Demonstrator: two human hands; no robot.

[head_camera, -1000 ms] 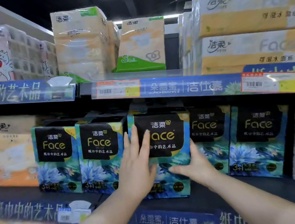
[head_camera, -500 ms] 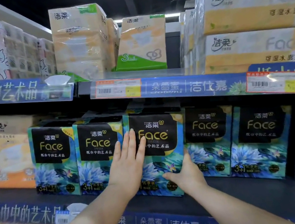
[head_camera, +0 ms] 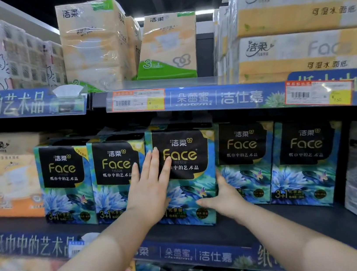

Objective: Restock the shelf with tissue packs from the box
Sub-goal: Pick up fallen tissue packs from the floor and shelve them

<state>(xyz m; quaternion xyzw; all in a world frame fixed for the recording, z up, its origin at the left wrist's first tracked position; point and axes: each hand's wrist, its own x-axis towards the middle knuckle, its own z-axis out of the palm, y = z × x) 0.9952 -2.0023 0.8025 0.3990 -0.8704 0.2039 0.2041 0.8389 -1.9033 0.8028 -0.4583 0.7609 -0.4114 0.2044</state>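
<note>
Supermarket shelving fills the head view, tier on tier of wrapped tissue behind blue price strips. I see one view only, so all of this comes from it.

On the middle shelf (head_camera: 265, 222) stands a row of five blue-and-black Face packs. The centre pack (head_camera: 185, 175) sits nearer to me than its four neighbours, its front face proud of the line, upright, its long axis vertical.

My left hand (head_camera: 150, 189) lies flat on the front of that pack, fingers straight and pressed together, pointing up, the palm over the lower left part and lapping the seam with the second pack (head_camera: 117, 178) beside it. My right hand (head_camera: 224, 197) is at the pack's lower right edge, thumb across the front, fingers tucked round the side in the gap against the fourth pack (head_camera: 243, 163); it looks like a light cupping hold, though the fingers are hidden, so I cannot tell how firmly it grips.

What matters next, I judge, is that the pack lies directly ahead of both palms, farther into the shelf, so a straight push away from me should seat it flush. The left hand is better placed for that, while the right steers the side.

No box is in view.
</note>
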